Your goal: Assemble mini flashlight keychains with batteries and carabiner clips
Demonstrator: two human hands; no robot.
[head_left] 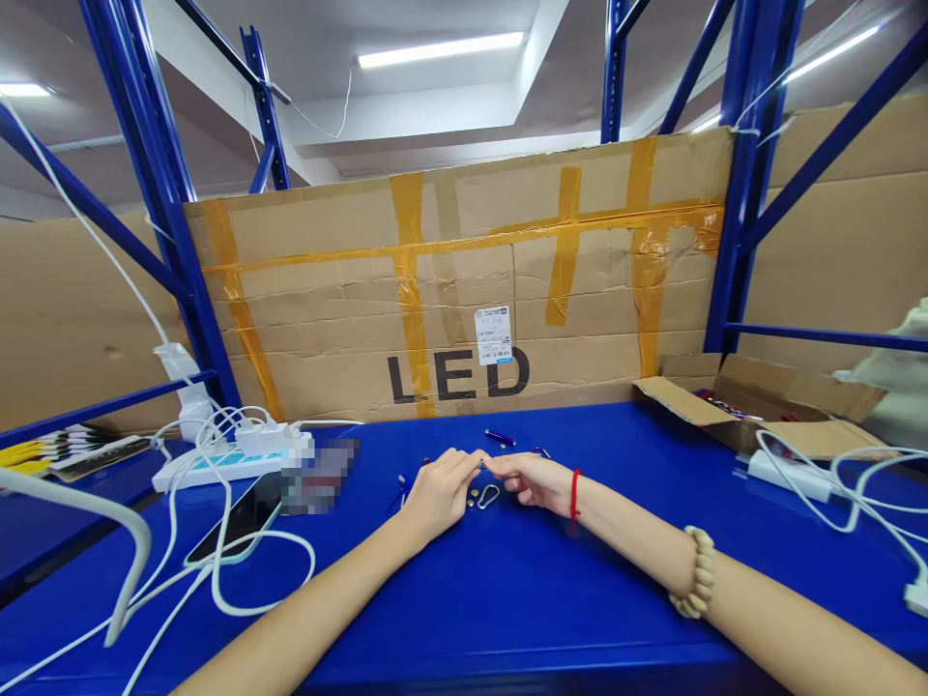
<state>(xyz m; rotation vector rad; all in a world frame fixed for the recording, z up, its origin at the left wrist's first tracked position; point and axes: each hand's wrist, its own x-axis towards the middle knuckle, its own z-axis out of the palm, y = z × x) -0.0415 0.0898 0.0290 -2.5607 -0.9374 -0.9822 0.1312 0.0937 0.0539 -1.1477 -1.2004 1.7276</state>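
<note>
My left hand (439, 491) and my right hand (535, 479) meet over the middle of the blue shelf. Their fingertips are pinched together around something small and shiny, too tiny to name. Just below the fingers lies a silver carabiner clip (488, 497), with a few small round gold-coloured pieces (474, 493) beside it. Beyond the hands rests a slim blue cylinder (500, 438) with metallic ends. Other blue bits (397, 498) lie partly hidden behind my left hand, and a small dark item (541, 451) sits just behind my right hand.
At left, a white power strip (217, 466) with tangled white cables stands near a phone (243, 517). An open cardboard box (768, 387) with small items is at back right, near a white adapter (789, 476). A cardboard panel marked LED (326, 329) closes off the back.
</note>
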